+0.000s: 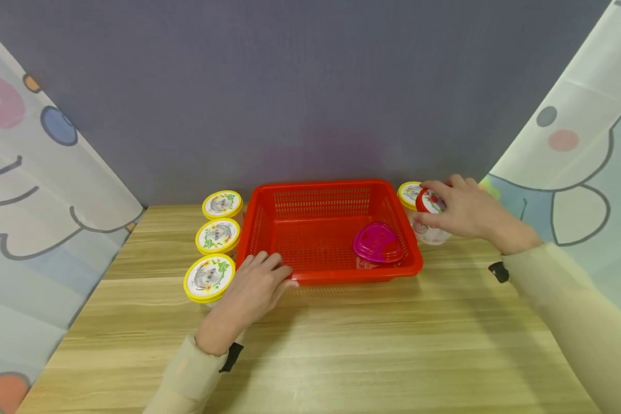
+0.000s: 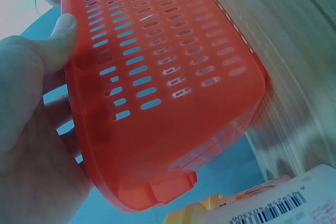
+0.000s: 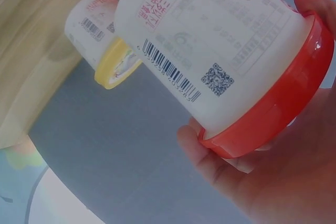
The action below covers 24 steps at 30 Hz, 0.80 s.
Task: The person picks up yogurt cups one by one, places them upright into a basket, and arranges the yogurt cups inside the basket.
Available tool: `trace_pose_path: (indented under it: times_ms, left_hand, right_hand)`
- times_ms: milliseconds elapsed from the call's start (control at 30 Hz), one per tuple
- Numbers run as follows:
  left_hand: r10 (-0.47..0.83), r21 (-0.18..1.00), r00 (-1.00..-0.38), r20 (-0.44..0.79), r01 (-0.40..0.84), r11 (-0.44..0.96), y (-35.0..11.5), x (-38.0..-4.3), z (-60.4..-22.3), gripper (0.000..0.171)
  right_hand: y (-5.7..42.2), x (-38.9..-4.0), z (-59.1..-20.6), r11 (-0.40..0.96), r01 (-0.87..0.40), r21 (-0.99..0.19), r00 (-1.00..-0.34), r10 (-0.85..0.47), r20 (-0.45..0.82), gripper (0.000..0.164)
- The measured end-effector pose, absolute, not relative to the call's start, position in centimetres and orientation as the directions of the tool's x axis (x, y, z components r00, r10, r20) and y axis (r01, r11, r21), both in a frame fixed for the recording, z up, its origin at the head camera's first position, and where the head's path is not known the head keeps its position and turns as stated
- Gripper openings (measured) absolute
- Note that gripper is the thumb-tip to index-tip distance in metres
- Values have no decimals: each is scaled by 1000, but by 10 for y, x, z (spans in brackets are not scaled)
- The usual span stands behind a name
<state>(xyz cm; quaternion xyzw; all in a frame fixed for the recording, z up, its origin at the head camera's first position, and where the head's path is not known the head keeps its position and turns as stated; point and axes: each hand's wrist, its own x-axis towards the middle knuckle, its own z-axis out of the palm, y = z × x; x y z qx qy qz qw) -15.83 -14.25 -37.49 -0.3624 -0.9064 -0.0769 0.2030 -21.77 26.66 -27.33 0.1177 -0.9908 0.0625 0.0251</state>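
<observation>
My left hand (image 1: 256, 284) grips the front left rim of a red plastic basket (image 1: 347, 278). In the left wrist view its thumb lies on the outer side of the rim and its fingers reach inside. To the right of the basket my right hand (image 1: 463, 207) holds a white tub with a red lid (image 3: 210, 51) by the lid's edge. The right wrist view shows a barcode and a square code on the tub's side. Inside the basket, at the right, sits a small container with a magenta lid (image 1: 376, 241).
Several yellow-lidded tubs flank the basket: a back one (image 1: 222, 203), a middle one (image 1: 218, 235) and a front one (image 1: 209, 277) at left, another tub (image 1: 409, 192) behind my right hand. A grey wall (image 1: 310, 92) rises behind the wooden table (image 1: 341, 351). Cartoon-printed sheets hang at both sides.
</observation>
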Motion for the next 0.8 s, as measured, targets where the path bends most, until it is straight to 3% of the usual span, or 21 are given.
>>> trace_pose_path:
  times_ms: [800]
  left_hand:
    - [624,3,-650,434,694,720,-143,-158,-376,20]
  right_hand:
    - [244,-232,-252,965,-247,-92,-968,-242,67,69]
